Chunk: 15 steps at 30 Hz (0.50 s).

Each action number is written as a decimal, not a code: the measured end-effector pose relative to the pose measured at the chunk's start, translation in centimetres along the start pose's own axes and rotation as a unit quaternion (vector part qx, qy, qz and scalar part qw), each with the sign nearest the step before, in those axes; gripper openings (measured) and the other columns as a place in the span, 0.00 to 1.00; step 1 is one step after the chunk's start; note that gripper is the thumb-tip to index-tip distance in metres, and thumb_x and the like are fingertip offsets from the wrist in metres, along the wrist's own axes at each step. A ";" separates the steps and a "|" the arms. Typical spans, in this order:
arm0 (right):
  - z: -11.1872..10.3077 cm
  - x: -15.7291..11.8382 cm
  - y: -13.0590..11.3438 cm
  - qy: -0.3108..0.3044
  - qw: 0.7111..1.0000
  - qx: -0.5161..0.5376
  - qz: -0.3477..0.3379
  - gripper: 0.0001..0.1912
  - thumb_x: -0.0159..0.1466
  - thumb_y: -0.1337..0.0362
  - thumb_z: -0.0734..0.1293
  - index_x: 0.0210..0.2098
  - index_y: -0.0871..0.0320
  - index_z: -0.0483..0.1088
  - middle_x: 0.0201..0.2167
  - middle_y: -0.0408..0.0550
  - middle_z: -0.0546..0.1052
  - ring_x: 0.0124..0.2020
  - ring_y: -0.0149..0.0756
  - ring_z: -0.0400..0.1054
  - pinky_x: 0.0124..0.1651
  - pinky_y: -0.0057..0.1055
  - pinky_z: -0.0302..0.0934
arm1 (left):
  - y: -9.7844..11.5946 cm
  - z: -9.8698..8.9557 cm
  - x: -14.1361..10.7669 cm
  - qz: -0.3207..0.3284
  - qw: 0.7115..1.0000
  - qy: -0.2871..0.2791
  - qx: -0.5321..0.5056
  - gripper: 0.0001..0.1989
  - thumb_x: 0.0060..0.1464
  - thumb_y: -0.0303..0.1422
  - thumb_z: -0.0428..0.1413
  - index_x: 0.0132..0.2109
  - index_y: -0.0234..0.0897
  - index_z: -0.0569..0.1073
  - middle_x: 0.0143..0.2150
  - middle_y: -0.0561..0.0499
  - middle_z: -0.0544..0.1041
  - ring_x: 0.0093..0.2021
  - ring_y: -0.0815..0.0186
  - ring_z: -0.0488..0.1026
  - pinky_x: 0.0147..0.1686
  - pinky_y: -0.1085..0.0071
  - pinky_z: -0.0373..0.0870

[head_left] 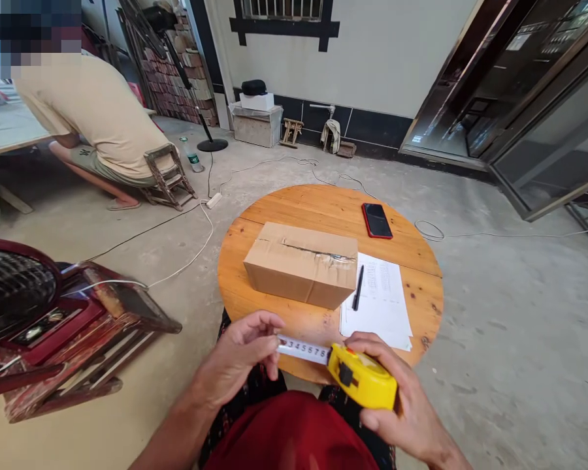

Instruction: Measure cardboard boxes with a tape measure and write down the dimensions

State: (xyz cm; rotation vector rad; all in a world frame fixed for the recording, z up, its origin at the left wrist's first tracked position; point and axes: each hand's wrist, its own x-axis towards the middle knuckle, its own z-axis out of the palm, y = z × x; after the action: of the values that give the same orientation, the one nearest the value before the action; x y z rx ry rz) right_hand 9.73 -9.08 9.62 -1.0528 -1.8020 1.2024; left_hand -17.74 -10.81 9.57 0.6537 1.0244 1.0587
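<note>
1. Just on the near side of the cardboard box [301, 264], which sits on a round wooden table [313, 201], is a tape measure [372, 386]: yellow casing, black slider, small red-orange spot on top, a short white blade [302, 350] drawn out to the left.
2. Near the box's front left, the left hand [238, 356] pinches the blade's end between thumb and forefinger, other fingers loosely curled.
3. Nearer the wearer than the box and to its right, the right hand [414, 410] curves around the casing, fingers over it, thumb beneath.
4. Black figures 3 to 8 read along the blade. Right of the box, the paper [385, 310] under the pen [358, 287] carries writing too small to read.
</note>
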 end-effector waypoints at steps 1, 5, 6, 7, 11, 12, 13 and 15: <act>-0.7 -0.1 0.0 0.010 1.000 0.010 0.015 0.26 0.47 0.57 0.76 0.47 0.50 0.77 0.48 0.53 0.78 0.49 0.55 0.73 0.48 0.42 0.69 | 0.7 -0.5 -0.3 0.011 1.000 0.020 -0.003 0.19 0.43 0.40 0.68 0.40 0.35 0.74 0.24 0.54 0.73 0.19 0.71 0.69 0.19 0.75 0.68; -3.2 -0.4 0.3 0.046 0.996 0.047 0.064 0.28 0.48 0.47 0.75 0.45 0.52 0.78 0.46 0.54 0.78 0.47 0.56 0.73 0.43 0.41 0.70 | 3.2 -2.3 -1.2 0.046 0.996 0.071 0.019 0.19 0.40 0.39 0.70 0.40 0.36 0.77 0.24 0.52 0.74 0.20 0.68 0.70 0.18 0.73 0.69; -3.8 -0.3 0.3 0.056 0.995 0.052 0.069 0.28 0.48 0.47 0.75 0.45 0.52 0.77 0.47 0.55 0.78 0.47 0.57 0.73 0.43 0.42 0.70 | 3.6 -2.5 -1.4 0.057 0.994 0.083 0.031 0.19 0.40 0.39 0.70 0.39 0.35 0.77 0.23 0.52 0.74 0.20 0.68 0.70 0.19 0.72 0.70; -4.3 -0.3 0.2 0.068 0.994 0.054 0.069 0.28 0.47 0.46 0.75 0.45 0.52 0.77 0.47 0.55 0.78 0.48 0.58 0.73 0.44 0.43 0.70 | 3.9 -2.8 -1.5 0.071 0.992 0.096 0.043 0.19 0.40 0.39 0.70 0.39 0.35 0.78 0.22 0.52 0.74 0.20 0.67 0.70 0.20 0.72 0.70; -5.9 0.7 -0.9 0.104 0.993 0.025 0.053 0.28 0.46 0.47 0.76 0.44 0.51 0.78 0.47 0.57 0.79 0.49 0.60 0.72 0.46 0.46 0.69 | 4.7 -3.3 -1.1 0.098 0.984 0.123 0.077 0.18 0.40 0.39 0.70 0.38 0.35 0.79 0.21 0.52 0.74 0.20 0.67 0.71 0.22 0.71 0.71; -6.2 1.1 -1.2 0.105 0.993 0.015 0.053 0.27 0.46 0.48 0.76 0.43 0.51 0.78 0.47 0.56 0.79 0.49 0.60 0.73 0.45 0.46 0.70 | 4.8 -3.4 -0.9 0.099 0.984 0.129 0.079 0.19 0.39 0.39 0.70 0.39 0.35 0.80 0.22 0.52 0.74 0.21 0.67 0.71 0.22 0.71 0.70; -6.5 1.4 -1.5 0.104 0.993 0.008 0.056 0.27 0.46 0.48 0.76 0.43 0.50 0.78 0.47 0.56 0.79 0.48 0.60 0.73 0.44 0.45 0.70 | 5.1 -3.5 -0.7 0.100 0.983 0.135 0.080 0.19 0.39 0.39 0.70 0.39 0.34 0.80 0.23 0.51 0.75 0.22 0.67 0.71 0.22 0.71 0.70; -6.9 2.1 -2.0 0.099 0.993 -0.001 0.068 0.26 0.46 0.49 0.77 0.43 0.50 0.78 0.47 0.55 0.79 0.47 0.59 0.73 0.41 0.44 0.70 | 5.8 -3.7 -0.1 0.113 0.978 0.153 0.086 0.21 0.39 0.39 0.70 0.41 0.33 0.80 0.25 0.51 0.75 0.23 0.68 0.71 0.22 0.72 0.69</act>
State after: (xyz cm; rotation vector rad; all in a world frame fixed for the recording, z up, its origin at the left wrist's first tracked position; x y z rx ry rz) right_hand 14.43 -5.16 13.93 -1.2655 -1.6014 1.1327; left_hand -23.42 -8.81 12.99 0.7768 1.3420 1.3077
